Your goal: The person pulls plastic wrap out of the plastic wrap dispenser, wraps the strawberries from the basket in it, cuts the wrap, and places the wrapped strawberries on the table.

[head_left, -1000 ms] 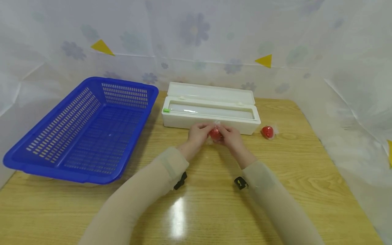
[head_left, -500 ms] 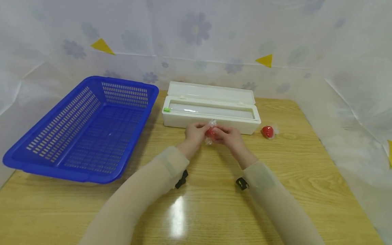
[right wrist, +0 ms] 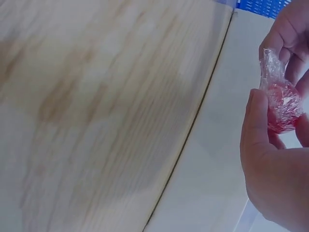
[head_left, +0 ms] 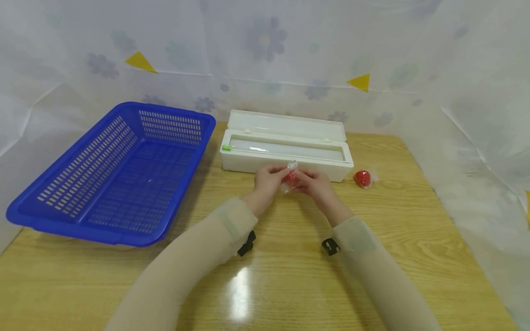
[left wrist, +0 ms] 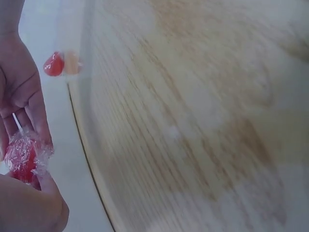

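Both hands hold one red, round item (head_left: 291, 178) wrapped in crinkled cling film, in front of the white cling film dispenser (head_left: 285, 165). The left hand (head_left: 265, 185) pinches it from the left, and the right hand (head_left: 319, 187) grips its other side with thumb and fingers. A twisted tail of film sticks out past the fingers in the right wrist view, where the wrapped red item (right wrist: 284, 108) shows between both hands. On the table to the right lies a second film-wrapped red item (head_left: 362, 179). The dispenser's lid (head_left: 285, 124) is up, and a green slider (head_left: 226, 147) sits at its left end.
A large blue plastic basket (head_left: 182, 202) with slotted sides stands on the left of the wooden table (head_left: 285, 285). Behind the table hangs a pale flowered cloth (head_left: 265, 64) with yellow triangles on it. Black straps are around both sleeves.
The hands shifted slightly left, then back right, turning the wrapped red item between the fingers. More of its film tail shows above the fingertips now. The dispenser and basket stayed put.
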`<state>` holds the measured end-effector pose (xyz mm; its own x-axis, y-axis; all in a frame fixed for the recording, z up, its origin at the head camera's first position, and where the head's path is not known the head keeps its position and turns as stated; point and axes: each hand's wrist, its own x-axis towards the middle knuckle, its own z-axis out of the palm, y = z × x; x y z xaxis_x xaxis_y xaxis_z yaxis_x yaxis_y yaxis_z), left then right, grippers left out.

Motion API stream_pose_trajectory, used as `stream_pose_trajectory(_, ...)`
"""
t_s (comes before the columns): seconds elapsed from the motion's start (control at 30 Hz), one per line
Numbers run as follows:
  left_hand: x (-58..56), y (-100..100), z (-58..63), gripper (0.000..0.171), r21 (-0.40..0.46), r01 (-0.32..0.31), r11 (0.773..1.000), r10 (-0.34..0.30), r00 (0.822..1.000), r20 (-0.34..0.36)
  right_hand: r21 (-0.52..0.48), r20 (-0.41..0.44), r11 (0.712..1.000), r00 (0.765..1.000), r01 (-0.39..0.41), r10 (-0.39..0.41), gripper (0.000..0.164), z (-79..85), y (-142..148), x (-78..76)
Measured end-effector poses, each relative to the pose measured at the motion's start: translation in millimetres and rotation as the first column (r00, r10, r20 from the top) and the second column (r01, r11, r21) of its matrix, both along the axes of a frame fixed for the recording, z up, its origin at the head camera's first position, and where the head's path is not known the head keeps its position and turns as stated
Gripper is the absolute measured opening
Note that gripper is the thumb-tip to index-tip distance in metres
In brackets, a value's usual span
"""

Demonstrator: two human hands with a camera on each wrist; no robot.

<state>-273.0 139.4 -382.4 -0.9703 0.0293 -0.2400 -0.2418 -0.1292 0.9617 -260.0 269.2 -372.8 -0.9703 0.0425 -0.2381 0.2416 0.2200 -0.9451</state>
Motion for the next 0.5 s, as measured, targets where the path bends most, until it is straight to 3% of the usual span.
stream_pose_trajectory(0.17,1.5,0.9,-1.0,0.021,0.015,-0.006,1.000,0.006,1.000,-0.002,0.053,-0.048,0.998,0.999,-0.019,0.021,0.042,-2.0,4.0,-0.4)
stream_pose_trajectory(0.3,0.3,-3.0,0.7,0.024,-0.036,0.017,0.999,-0.018,1.000,-0.014,0.008,-0.081,1.000,0.997,-0.008,0.008,0.046,8.7,22.8,5.3)
stream_pose_trajectory(0.4,-2.2,-11.4,1.6,0.027,-0.103,-0.001,0.995,0.000,1.000,-0.008,-0.084,-0.111,0.993,0.989,0.084,-0.093,0.037,21.8,48.8,13.3)
stream_pose_trajectory(0.5,-5.1,-21.0,1.7,0.028,-0.150,-0.023,0.988,0.024,1.000,0.011,-0.144,-0.124,0.963,0.961,0.228,-0.246,0.023,31.7,81.7,20.7)
